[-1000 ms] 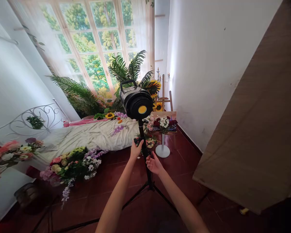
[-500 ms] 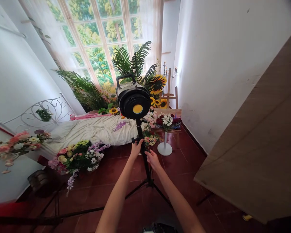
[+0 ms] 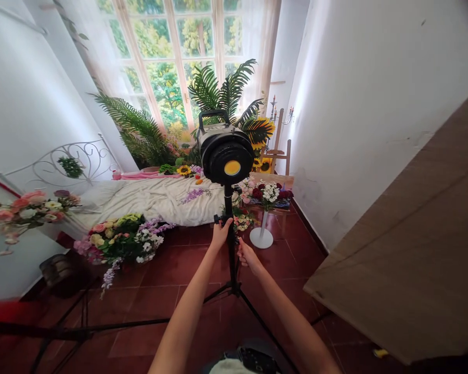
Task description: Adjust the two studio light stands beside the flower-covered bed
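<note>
In front of me a black studio light [image 3: 226, 153] with a yellow round centre sits on top of a black light stand [image 3: 232, 267]. My left hand [image 3: 220, 235] is closed around the stand's pole, its thumb lying against the front just below a black side knob [image 3: 217, 219]. Slightly lower, on the pole's right side, my right hand [image 3: 249, 256] is closed with its fingers pinched at what looks like a small knob, mostly hidden by the fingers. The stand's legs are spread on the red tiled floor [image 3: 159, 296].
Beyond the light is a bed [image 3: 156, 200] with a white cover and flowers [image 3: 120, 239] along its near side. A flower vase on a white stand [image 3: 262, 238] is to the right. A large brown panel [image 3: 405, 234] leans at right; a dark bar [image 3: 117, 326] crosses at lower left.
The view has shifted a little, so the light and stand appear slightly further right and the pole more upright. Both hands stay on the stand; the right looks more tightly closed.
</note>
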Demonstrator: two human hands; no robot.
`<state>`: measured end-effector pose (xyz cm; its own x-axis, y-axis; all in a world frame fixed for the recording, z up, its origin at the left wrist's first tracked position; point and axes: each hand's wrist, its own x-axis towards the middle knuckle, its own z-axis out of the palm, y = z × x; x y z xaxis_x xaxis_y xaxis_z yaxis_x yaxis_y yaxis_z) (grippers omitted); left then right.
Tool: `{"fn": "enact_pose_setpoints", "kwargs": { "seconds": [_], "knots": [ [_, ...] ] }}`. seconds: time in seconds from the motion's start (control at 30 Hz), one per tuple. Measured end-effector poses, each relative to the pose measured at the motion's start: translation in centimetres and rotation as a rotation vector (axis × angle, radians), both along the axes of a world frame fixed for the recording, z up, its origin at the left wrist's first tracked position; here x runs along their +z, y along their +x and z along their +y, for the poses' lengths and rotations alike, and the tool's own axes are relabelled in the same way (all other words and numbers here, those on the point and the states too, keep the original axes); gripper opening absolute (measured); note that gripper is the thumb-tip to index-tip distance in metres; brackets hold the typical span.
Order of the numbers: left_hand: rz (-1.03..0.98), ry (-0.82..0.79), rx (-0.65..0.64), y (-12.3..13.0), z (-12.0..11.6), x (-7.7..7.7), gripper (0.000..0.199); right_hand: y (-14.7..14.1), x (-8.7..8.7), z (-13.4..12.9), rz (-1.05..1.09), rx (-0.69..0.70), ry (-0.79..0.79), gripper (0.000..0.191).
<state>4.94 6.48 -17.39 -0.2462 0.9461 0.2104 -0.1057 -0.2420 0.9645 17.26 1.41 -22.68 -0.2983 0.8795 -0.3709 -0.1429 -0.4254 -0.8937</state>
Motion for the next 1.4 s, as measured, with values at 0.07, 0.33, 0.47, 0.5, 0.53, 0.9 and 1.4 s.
{"fn": "enact_pose_setpoints", "kwargs": {
  "seconds": [0.07, 0.33, 0.47, 0.5, 0.53, 0.9, 1.4],
  "knots": [
    [-0.008, -0.004, -0.008, -0.1, 0.0, -0.3, 0.038, -0.7, 0.1, 0.1, 0.118, 0.052, -0.048, 0.050],
    [-0.066, -0.021, -0.023, 0.1, -0.2, -0.5, 0.039, -1.3, -0.4, 0.2, -0.033, -0.112, 0.222, 0.039],
    [-0.064, -0.023, 0.003, 0.1, -0.1, -0.7, 0.039, -0.6, -1.4, -0.1, -0.462, -0.240, 0.663, 0.029],
    [-0.053, -0.026, 0.017, 0.0, 0.0, -0.8, 0.038, -0.4, -1.6, -0.3, -0.530, -0.232, 0.716, 0.026],
    [-0.043, -0.029, 0.033, 0.0, 0.0, -1.0, 0.039, -0.3, -1.8, -0.6, -0.572, -0.228, 0.739, 0.023],
    [-0.061, 0.002, 0.042, 0.2, -0.1, -1.2, 0.039, -0.8, -1.2, -4.1, -0.516, -0.038, 0.862, 0.043],
    [-0.082, 0.052, -0.113, -0.8, -3.0, -2.9, 0.045, -2.0, 6.0, 4.2, -0.387, -0.178, 0.956, 0.055]
  ]
}}
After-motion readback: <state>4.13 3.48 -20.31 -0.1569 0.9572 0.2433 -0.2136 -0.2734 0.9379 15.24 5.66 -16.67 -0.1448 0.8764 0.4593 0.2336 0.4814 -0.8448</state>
